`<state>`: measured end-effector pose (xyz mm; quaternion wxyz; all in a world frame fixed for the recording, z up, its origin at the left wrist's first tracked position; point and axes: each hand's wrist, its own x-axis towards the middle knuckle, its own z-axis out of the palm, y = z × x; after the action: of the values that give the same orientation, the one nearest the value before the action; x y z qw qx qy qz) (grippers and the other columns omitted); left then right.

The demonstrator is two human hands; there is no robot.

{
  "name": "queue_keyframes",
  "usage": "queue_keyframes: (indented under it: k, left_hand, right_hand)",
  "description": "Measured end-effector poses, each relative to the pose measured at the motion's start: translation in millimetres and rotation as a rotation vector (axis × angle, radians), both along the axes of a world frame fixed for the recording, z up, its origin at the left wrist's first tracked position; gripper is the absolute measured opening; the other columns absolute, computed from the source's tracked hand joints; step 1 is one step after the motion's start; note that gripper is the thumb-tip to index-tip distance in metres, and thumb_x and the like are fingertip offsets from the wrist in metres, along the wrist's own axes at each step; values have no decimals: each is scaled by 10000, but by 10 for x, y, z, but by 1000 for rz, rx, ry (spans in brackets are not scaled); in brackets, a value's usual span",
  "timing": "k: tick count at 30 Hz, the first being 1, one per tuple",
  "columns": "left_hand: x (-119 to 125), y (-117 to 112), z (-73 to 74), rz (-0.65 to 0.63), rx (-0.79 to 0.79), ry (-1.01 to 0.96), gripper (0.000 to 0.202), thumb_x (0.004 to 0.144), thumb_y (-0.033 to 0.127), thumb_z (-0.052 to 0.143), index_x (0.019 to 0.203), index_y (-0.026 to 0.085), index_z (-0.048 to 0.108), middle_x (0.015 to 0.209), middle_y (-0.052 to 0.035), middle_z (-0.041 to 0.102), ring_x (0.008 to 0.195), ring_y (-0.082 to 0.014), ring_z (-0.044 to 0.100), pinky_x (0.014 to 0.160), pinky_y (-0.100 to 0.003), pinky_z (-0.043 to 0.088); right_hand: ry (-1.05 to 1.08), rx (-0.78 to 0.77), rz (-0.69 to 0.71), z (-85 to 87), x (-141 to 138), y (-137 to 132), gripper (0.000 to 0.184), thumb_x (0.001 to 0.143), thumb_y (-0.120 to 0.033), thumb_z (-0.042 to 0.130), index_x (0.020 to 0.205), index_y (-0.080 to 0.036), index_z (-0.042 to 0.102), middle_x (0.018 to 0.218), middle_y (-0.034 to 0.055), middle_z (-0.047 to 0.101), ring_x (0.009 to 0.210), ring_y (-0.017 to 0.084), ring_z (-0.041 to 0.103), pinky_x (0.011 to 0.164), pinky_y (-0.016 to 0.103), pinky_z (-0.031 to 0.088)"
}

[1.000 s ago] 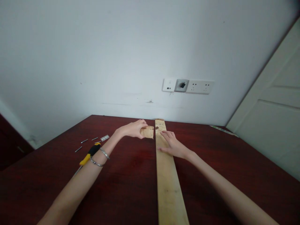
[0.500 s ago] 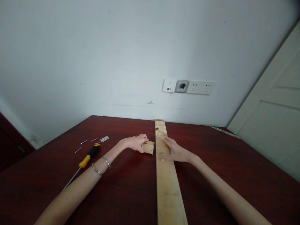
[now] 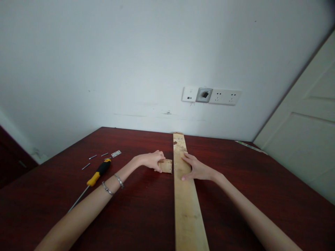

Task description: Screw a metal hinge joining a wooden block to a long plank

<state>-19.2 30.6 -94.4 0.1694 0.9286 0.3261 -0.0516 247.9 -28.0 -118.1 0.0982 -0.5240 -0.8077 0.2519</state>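
A long pale wooden board lies on the dark red tabletop, running from near me to the wall. My left hand grips a short wooden block, its end close to the board's left edge with a narrow gap between them. Two small dark holes show at that end. On the board's right side rests my right hand, thumb and fingers spread over its top face. The underside of the block and part of my left fingers are hidden.
Left of my left arm lies a yellow and black screwdriver. Several screws and a small metal plate are beyond it. The wall with sockets borders the table's far edge; a white door stands at right.
The block in my left hand has turned slightly, its end now more parallel to the board's edge. My right hand has barely shifted on the board.
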Motion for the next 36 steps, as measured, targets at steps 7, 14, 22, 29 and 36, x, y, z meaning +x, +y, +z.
queue_keyframes:
  k: [7, 14, 22, 29, 36]
  left_hand:
    - [12, 3, -48, -9, 7, 11, 563, 672, 402, 745, 1142, 149, 564, 1203, -96, 473, 1117, -243, 430, 893, -287, 392]
    - [7, 14, -56, -17, 4, 6, 590, 673, 392, 752, 1163, 129, 554, 1190, -100, 480, 1118, -237, 434, 917, -281, 386]
    - [-10, 24, -69, -9, -21, -51, 609, 651, 392, 768, 1158, 137, 547, 1166, -92, 486, 1094, -230, 438, 925, -283, 374]
    - [-11, 32, -82, 2, -24, -54, 596, 657, 402, 769, 1137, 120, 555, 1156, -98, 489, 1081, -233, 450, 902, -276, 381]
    - [-16, 60, -107, -12, -17, -75, 612, 644, 412, 778, 1140, 130, 556, 1136, -86, 501, 1074, -227, 455, 916, -272, 375]
  right_hand:
    - [1, -7, -6, 10, -7, -9, 1234, 529, -753, 675, 1456, -41, 281, 1555, 237, 89, 1443, 348, 73, 1168, 463, 105]
    - [-26, 3, 2, 47, -25, -26, 1250, 539, -755, 667, 1448, 5, 269, 1550, 251, 89, 1444, 338, 84, 1172, 443, 109]
    - [5, 6, 3, -3, -2, -5, 1205, 538, -751, 672, 1459, -74, 291, 1556, 227, 101, 1441, 358, 76, 1162, 488, 112]
    - [-34, -7, 0, 27, -17, -13, 1243, 540, -764, 659, 1451, -11, 276, 1552, 246, 88, 1444, 346, 71, 1173, 443, 102]
    - [-37, -15, -9, 19, -9, -12, 1258, 538, -776, 649, 1463, -23, 247, 1558, 232, 78, 1447, 333, 65, 1175, 433, 99]
